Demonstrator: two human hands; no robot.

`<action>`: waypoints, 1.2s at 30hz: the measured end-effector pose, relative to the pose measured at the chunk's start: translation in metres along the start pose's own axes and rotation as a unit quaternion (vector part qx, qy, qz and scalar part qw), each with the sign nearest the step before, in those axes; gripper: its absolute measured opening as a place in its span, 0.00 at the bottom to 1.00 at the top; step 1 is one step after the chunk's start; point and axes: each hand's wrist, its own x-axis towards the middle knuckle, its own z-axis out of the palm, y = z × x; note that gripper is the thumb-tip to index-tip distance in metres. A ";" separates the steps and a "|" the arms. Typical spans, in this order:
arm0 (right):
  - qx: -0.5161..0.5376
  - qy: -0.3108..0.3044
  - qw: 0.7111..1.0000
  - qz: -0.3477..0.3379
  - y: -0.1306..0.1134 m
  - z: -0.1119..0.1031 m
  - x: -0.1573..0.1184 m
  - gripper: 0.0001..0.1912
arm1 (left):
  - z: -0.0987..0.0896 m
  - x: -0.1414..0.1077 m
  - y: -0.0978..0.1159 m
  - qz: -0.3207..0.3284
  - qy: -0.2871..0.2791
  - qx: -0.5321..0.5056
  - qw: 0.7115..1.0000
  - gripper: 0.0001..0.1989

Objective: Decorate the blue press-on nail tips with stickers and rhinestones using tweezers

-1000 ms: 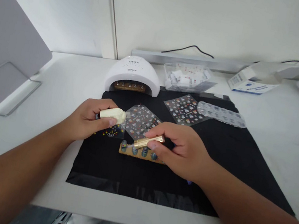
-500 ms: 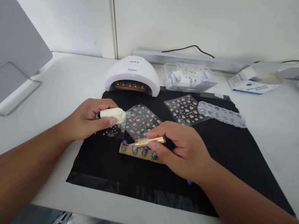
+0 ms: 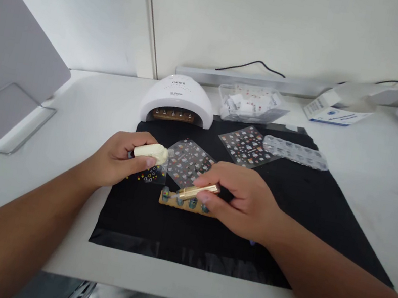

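Observation:
My left hand (image 3: 116, 157) is closed around a cream nail polish bottle (image 3: 150, 151), tilted with its neck to the right. Between the thumb and fingers of my right hand (image 3: 242, 200) is a gold-handled nail polish brush (image 3: 197, 191), its tip pointing left. The tip is by the leftmost of several dark, decorated false nails (image 3: 165, 194); whether it touches cannot be made out. Those nails stand in a row on a wooden strip (image 3: 188, 209), whose right end my right hand hides. Under my left hand lies a small sticker sheet with hearts (image 3: 150, 175).
A white nail lamp (image 3: 179, 97) stands at the back with another strip of studs inside. Sticker sheets (image 3: 191, 163) and a clear blister strip (image 3: 296, 152) lie on the black cloth (image 3: 153, 231). Behind are a plastic tub (image 3: 251, 104) and a white box (image 3: 338, 112).
The brush tip has shifted slightly down and stays near the leftmost nail. My left hand and the bottle have barely moved.

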 end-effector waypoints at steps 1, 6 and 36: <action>0.012 -0.007 1.000 -0.022 0.000 0.000 0.000 0.03 | 0.000 0.000 0.000 0.000 0.000 -0.001 1.000 0.11; -0.018 0.000 1.000 0.015 -0.002 0.001 0.000 0.04 | 0.000 0.001 0.001 -0.003 0.002 0.011 1.000 0.12; -0.050 0.018 0.998 0.045 0.000 -0.001 0.001 0.04 | 0.000 0.000 -0.001 -0.008 0.005 0.025 1.000 0.13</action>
